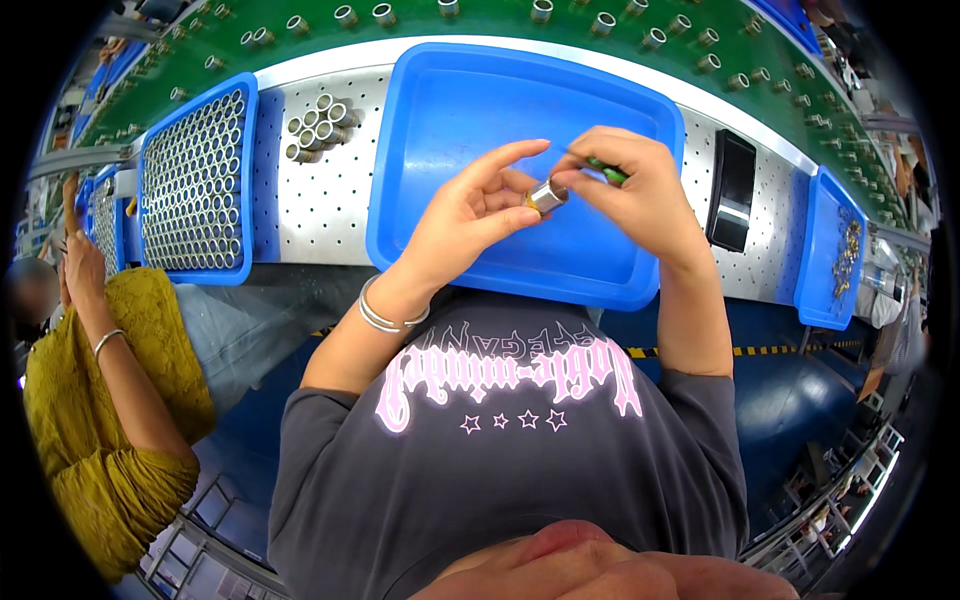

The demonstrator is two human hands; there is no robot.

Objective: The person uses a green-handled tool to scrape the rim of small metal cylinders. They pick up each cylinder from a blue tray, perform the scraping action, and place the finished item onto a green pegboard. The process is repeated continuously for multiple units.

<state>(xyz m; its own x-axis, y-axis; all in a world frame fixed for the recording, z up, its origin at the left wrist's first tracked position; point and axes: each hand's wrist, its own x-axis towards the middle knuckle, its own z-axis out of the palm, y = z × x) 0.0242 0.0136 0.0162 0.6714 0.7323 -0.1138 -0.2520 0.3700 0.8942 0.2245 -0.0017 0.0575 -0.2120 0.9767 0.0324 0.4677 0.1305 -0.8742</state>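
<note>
My left hand [462, 214] grips a short, shiny metal sleeve [546, 196] between thumb and fingers, its index finger stretched out past it. The sleeve is tilted, its open end turned toward my right hand [643, 192]. A slim tool with a green handle [608, 171] is pinched in that right hand; its kind cannot be made out. The right fingertips are at the mouth of the sleeve and partly hide it. Both hands are above a large blue tray [520, 110], in front of my body.
Left of the tray, a cluster of metal sleeves [318, 128] stands on a perforated metal bench [330, 215]. Beyond it is a blue tray [250, 180] packed with sleeves. On the right lie a black box [733, 185] and a blue tray of small brass-coloured parts [815, 285]. Sleeves dot the green belt [500, 22]. A co-worker [110, 400] is at left.
</note>
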